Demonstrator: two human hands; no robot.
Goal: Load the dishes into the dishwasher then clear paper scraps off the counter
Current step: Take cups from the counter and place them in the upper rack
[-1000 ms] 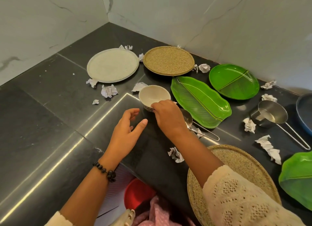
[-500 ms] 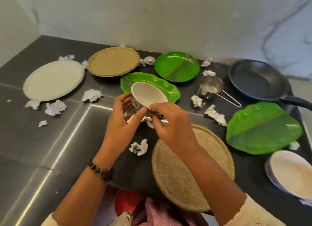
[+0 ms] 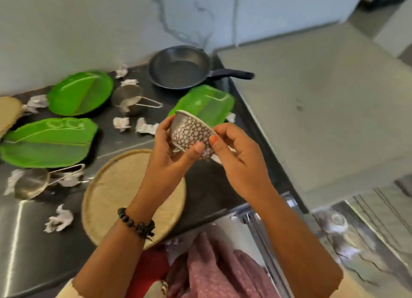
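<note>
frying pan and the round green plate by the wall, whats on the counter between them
In the head view, two crumpled paper scraps lie between the frying pan and the round green plate, with a small steel measuring cup just in front.

left hand [image 3: 166,150] and right hand [image 3: 239,155] raised, fingers curled.
</note>
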